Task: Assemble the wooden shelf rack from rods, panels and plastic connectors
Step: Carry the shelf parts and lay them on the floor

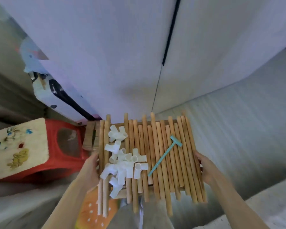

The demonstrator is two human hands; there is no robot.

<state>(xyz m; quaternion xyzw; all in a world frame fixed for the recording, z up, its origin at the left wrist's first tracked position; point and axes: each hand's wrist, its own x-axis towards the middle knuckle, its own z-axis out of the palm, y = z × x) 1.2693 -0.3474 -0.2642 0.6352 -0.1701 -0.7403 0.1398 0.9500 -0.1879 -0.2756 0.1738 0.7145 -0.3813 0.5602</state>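
Two hands carry panel stack | left hand point(89, 169) fingers, right hand point(205, 169) fingers clamp edges | rods point(157, 156), connectors point(122, 161) atop

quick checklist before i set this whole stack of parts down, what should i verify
1. Grip on both sides: left hand holds the left edge of the wooden panel under the load, right hand the right edge. Ok.
2. Rods lying flat: side by side, but their ends are uneven and several overhang the near edge. Not ok.
3. White connectors: loose pile on the left half, some at the near edge. Not ok.
4. Teal hammer: lies loose across the rods. Not ok.
5. Landing spot: red stool stands close on the left; the floor under the stack is hidden. Cannot tell.
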